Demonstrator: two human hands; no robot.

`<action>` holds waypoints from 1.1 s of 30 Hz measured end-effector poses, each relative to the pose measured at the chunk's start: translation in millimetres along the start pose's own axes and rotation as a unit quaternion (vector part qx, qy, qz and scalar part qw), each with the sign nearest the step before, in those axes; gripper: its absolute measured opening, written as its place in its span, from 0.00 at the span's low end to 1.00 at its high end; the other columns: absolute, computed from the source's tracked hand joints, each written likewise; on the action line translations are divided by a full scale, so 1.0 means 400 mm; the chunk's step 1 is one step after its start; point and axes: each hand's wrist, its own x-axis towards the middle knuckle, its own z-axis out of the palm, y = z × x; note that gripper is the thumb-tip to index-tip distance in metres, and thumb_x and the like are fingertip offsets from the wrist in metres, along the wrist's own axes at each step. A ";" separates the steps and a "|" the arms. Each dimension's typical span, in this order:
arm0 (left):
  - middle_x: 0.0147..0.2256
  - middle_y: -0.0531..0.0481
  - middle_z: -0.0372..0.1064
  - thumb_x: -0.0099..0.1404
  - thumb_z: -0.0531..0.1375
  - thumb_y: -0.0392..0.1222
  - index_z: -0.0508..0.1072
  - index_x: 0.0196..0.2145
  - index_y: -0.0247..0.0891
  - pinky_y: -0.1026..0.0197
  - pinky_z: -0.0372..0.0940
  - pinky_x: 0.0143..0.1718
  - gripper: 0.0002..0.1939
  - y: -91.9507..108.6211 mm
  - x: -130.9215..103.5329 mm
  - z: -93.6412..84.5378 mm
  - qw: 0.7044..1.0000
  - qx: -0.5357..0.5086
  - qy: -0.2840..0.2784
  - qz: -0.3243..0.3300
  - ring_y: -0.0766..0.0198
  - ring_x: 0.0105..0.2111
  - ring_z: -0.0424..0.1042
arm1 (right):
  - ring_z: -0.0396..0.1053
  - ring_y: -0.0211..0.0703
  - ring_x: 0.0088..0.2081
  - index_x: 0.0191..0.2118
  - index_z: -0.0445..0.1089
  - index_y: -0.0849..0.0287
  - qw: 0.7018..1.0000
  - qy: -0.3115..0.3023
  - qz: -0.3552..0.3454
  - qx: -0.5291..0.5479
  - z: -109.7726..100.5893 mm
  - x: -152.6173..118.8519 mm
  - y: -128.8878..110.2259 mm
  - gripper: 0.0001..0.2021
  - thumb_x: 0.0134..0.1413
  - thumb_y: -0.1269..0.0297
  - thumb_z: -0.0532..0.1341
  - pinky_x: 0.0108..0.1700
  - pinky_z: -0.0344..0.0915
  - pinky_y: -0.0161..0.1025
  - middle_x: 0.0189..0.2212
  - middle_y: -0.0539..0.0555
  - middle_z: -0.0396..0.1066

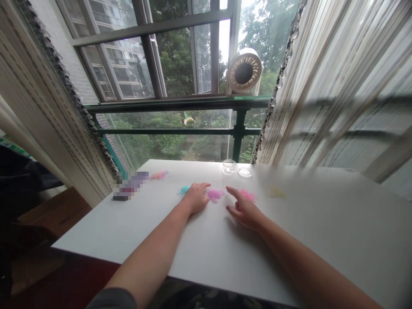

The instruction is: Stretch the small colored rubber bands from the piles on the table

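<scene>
My left hand (197, 198) rests on the white table between a turquoise pile (183, 190) and a purple pile (215, 195) of small thin pieces, its fingers at the purple pile's left edge. What its fingertips touch is too small to tell. My right hand (243, 210) is just in front of a pink pile (248, 195), index finger stretched out and thumb apart, with nothing seen between them. An orange-pink pile (160, 174) lies at the back left, and a faint yellow pile (277, 192) lies to the right.
A clear round container (229, 167) and a clear round lid or dish (245, 172) stand near the back edge of the table (135, 231). A blurred-out box (131, 186) lies at the left edge. Behind are a window, a green railing and curtains.
</scene>
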 end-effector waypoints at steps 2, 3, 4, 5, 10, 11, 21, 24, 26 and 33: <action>0.46 0.48 0.67 0.50 0.54 0.33 0.65 0.49 0.39 0.56 0.57 0.51 0.26 0.004 0.007 0.006 1.000 0.003 -0.018 -0.007 0.57 0.47 0.63 | 0.60 0.35 0.21 0.58 0.51 0.57 1.000 0.001 0.000 0.002 0.003 0.003 0.003 0.31 0.47 0.67 0.57 0.29 0.58 0.34 0.21 0.47 0.65; 0.45 0.48 0.68 0.50 0.54 0.32 0.65 0.49 0.39 0.57 0.58 0.50 0.26 0.006 0.008 0.007 1.000 -0.003 -0.023 -0.010 0.58 0.46 0.63 | 0.60 0.35 0.21 0.58 0.50 0.57 1.000 -0.002 0.000 0.005 0.004 0.003 0.005 0.31 0.47 0.67 0.57 0.29 0.58 0.34 0.22 0.48 0.67; 0.45 0.49 0.68 0.50 0.53 0.31 0.64 0.49 0.39 0.57 0.58 0.50 0.27 0.008 0.009 0.008 1.000 -0.012 -0.025 -0.011 0.59 0.46 0.64 | 0.60 0.35 0.21 0.58 0.50 0.57 1.000 -0.006 0.000 0.009 0.005 0.003 0.006 0.31 0.47 0.67 0.57 0.30 0.58 0.35 0.24 0.49 0.68; 0.44 0.50 0.69 0.50 0.52 0.30 0.64 0.50 0.40 0.58 0.58 0.50 0.27 0.009 0.008 0.008 0.999 -0.022 -0.026 -0.008 0.60 0.46 0.64 | 0.60 0.35 0.21 0.59 0.49 0.57 1.000 -0.010 -0.001 0.012 0.005 0.002 0.007 0.31 0.47 0.67 0.56 0.30 0.58 0.35 0.25 0.49 0.69; 0.48 0.48 0.66 0.48 0.51 0.29 0.64 0.51 0.37 0.58 0.55 0.53 0.30 -0.003 -0.008 0.000 0.999 -0.042 0.012 0.015 0.60 0.49 0.61 | 0.60 0.36 0.21 0.59 0.49 0.58 1.000 -0.019 -0.003 0.015 0.004 -0.004 0.009 0.30 0.48 0.65 0.55 0.28 0.58 0.35 0.25 0.50 0.68; 0.49 0.47 0.65 0.47 0.51 0.29 0.64 0.51 0.36 0.58 0.54 0.54 0.30 -0.009 -0.010 -0.003 0.999 -0.038 0.024 0.016 0.59 0.50 0.60 | 0.60 0.37 0.21 0.58 0.49 0.58 1.000 -0.023 -0.004 0.014 0.004 -0.004 0.010 0.29 0.49 0.64 0.54 0.29 0.58 0.35 0.23 0.48 0.67; 0.52 0.48 0.59 0.52 0.52 0.38 0.67 0.46 0.44 0.51 0.53 0.53 0.21 -0.142 -0.007 -0.110 0.977 0.069 0.060 -0.194 0.54 0.53 0.55 | 0.54 0.35 0.19 0.40 0.58 0.59 1.000 -0.005 -0.023 -0.006 0.017 0.003 0.036 0.13 0.49 0.60 0.52 0.24 0.54 0.34 0.21 0.46 0.61; 0.53 0.40 0.57 0.53 0.53 0.42 0.65 0.48 0.40 0.45 0.53 0.51 0.23 -0.200 -0.027 -0.128 0.949 0.101 0.065 -0.290 0.46 0.54 0.52 | 0.54 0.36 0.22 0.27 0.57 0.58 0.998 -0.027 -0.048 -0.024 0.014 0.009 0.039 0.08 0.49 0.59 0.53 0.24 0.51 0.33 0.18 0.46 0.57; 0.54 0.37 0.54 0.53 0.53 0.44 0.64 0.49 0.38 0.44 0.51 0.51 0.24 -0.233 -0.043 -0.127 0.930 0.116 0.079 -0.339 0.44 0.55 0.50 | 0.53 0.36 0.23 0.22 0.54 0.58 0.996 -0.049 -0.064 -0.026 0.012 0.011 0.039 0.10 0.49 0.60 0.53 0.24 0.50 0.33 0.19 0.47 0.56; 0.55 0.38 0.53 0.56 0.49 0.47 0.62 0.51 0.37 0.43 0.48 0.53 0.25 -0.261 -0.048 -0.104 0.924 0.119 0.073 -0.357 0.46 0.57 0.48 | 0.52 0.36 0.23 0.22 0.54 0.58 0.995 -0.075 -0.048 -0.035 0.005 0.005 0.026 0.11 0.49 0.59 0.53 0.24 0.47 0.33 0.18 0.47 0.56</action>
